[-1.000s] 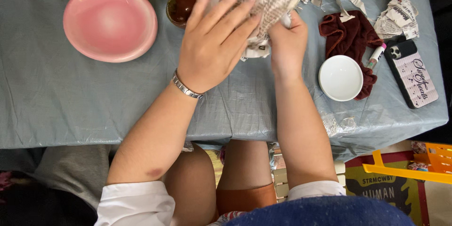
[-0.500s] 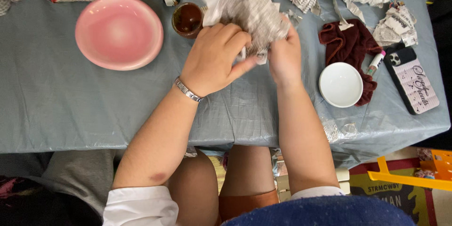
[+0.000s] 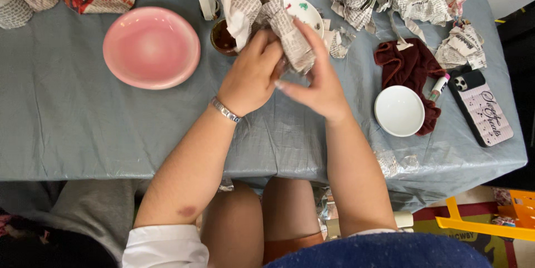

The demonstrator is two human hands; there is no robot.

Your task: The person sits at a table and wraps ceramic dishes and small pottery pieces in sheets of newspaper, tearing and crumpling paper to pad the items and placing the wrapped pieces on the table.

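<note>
A crumpled, creased sheet of newspaper (image 3: 281, 20) is gripped above the surface (image 3: 83, 128), which is covered by a wrinkled grey cloth. The left hand (image 3: 251, 75) is closed around the paper's lower part; the right hand (image 3: 315, 78) is curled against it from the right, fingers pressed to the wad. Behind the paper, a small white painted plate (image 3: 304, 12) is partly hidden. A glossy round pink plate (image 3: 151, 46) lies to the left, a smooth white dish (image 3: 399, 110) on a dark red towel (image 3: 409, 61) to the right, beside a phone (image 3: 480, 105).
</note>
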